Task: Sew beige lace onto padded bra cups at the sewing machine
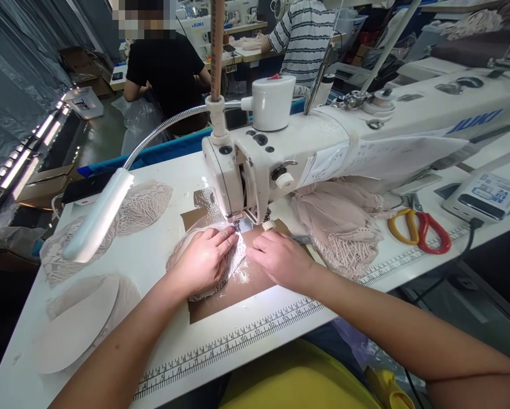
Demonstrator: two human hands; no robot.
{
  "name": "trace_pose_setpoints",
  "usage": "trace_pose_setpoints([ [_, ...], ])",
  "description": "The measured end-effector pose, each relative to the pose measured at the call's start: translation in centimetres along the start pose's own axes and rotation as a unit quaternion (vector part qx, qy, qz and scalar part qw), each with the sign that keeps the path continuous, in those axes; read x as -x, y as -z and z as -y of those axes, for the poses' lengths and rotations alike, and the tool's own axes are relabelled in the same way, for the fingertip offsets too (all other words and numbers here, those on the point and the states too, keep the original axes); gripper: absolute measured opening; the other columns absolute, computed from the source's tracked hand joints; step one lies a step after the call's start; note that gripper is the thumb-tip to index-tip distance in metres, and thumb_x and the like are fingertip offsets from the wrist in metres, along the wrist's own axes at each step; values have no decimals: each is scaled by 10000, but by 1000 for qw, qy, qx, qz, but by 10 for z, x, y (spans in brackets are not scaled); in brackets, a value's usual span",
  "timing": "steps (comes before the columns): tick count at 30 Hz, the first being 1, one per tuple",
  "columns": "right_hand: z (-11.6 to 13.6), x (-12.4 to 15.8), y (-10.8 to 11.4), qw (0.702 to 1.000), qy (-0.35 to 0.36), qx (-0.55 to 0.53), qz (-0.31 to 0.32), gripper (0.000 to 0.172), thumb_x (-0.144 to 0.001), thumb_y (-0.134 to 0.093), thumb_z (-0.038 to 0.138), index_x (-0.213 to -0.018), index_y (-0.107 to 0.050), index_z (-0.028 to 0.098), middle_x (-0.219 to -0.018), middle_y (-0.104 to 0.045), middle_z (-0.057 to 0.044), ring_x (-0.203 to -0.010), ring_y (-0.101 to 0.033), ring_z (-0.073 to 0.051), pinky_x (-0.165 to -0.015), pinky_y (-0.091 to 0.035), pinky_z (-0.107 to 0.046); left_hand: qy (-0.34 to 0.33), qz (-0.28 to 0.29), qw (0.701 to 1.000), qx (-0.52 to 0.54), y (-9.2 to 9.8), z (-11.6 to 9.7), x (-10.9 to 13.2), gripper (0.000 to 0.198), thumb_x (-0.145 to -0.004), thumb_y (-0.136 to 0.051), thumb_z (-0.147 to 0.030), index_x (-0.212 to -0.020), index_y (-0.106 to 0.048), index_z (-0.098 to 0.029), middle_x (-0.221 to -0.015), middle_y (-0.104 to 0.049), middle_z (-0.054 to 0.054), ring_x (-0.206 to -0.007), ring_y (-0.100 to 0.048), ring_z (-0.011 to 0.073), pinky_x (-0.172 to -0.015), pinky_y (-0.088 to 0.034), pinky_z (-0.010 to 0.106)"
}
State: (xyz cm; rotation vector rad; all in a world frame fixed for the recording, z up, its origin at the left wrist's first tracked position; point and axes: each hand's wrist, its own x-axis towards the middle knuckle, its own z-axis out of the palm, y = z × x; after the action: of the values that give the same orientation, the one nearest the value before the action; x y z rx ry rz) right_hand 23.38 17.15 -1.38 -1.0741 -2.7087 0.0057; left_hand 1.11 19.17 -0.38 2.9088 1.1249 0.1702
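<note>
My left hand [207,258] lies with fingers stretched out on a pale pink lace piece [238,257], its fingertips close to the needle area of a white JUKI sewing machine [276,153]. At the lace's right edge, my right hand [278,255] has its fingers curled in and pressed together, seemingly pinching that edge; the fingertips are partly hidden. Brown card or tape [255,287] covers the machine bed beneath the lace. A bright lamp [99,218] on a bendy metal neck hangs left of the needle.
More lace pieces [144,207] and a smooth pale oval pad [78,329] lie on the left. Gathered lace fabric [344,227] and red-and-yellow-handled scissors [421,230] are on the right. A printed ruler [238,346] runs along the table's front edge. Two people [165,74] sit beyond.
</note>
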Motion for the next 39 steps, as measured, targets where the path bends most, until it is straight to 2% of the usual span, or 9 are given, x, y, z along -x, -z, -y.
trace_pose_setpoints([
  [5, -9, 1, 11, 998, -17, -47, 24, 233, -851, -491, 71, -980, -672, 141, -837, -588, -67, -778, -414, -190, -687, -308, -306, -5, 7, 1000, -14, 3, 0, 3, 497, -801, -478, -90, -1293, -549, -109, -1401, -510, 107, -984, -532, 282, -851, -477, 446],
  [10, -15, -1, 25, 996, -2, -69, 48, 271, -862, -467, 68, -1016, -675, 148, -804, -582, -59, -747, -418, -178, -688, -308, -296, -10, -20, 1000, 4, 2, -4, 8, 459, -831, -464, -80, -1281, -549, -110, -1388, -512, 128, -990, -540, 277, -837, -484, 431],
  [17, -13, -8, 21, 994, 23, -68, 77, 301, -797, -503, 54, -1027, -661, 167, -804, -562, -47, -725, -400, -172, -634, -271, -295, -9, -32, 999, 40, 1, -10, 9, 400, -879, -435, -97, -1255, -563, -142, -1302, -582, 124, -977, -566, 257, -824, -492, 416],
  [24, -13, -3, 8, 998, 30, -42, 41, 327, -813, -469, 31, -1055, -646, 162, -856, -565, -62, -749, -419, -176, -660, -278, -310, 4, -31, 999, 45, -1, -13, 7, 375, -895, -425, -118, -1231, -589, -146, -1295, -588, 126, -948, -562, 256, -809, -491, 420],
  [30, -21, 1, 0, 997, 35, -66, -4, 273, -772, -526, 49, -988, -660, 147, -835, -604, -56, -720, -424, -173, -665, -290, -308, 7, -9, 1000, 18, -4, -16, 6, 399, -897, -443, -141, -1274, -573, -156, -1352, -544, 126, -939, -534, 264, -811, -473, 430],
  [33, -24, 2, -3, 996, 33, -78, -24, 253, -796, -507, 62, -968, -668, 152, -812, -608, -50, -711, -423, -171, -664, -294, -303, 6, -6, 1000, 8, -5, -17, 6, 417, -893, -438, -129, -1290, -561, -166, -1362, -530, 130, -931, -522, 262, -803, -469, 433],
  [39, -21, 1, -1, 996, 41, -79, -16, 294, -798, -504, 58, -1030, -655, 157, -834, -607, -45, -728, -431, -168, -648, -282, -299, 8, -5, 1000, 3, -5, -19, 6, 428, -886, -435, -119, -1292, -559, -171, -1365, -524, 129, -927, -514, 263, -793, -467, 430],
])
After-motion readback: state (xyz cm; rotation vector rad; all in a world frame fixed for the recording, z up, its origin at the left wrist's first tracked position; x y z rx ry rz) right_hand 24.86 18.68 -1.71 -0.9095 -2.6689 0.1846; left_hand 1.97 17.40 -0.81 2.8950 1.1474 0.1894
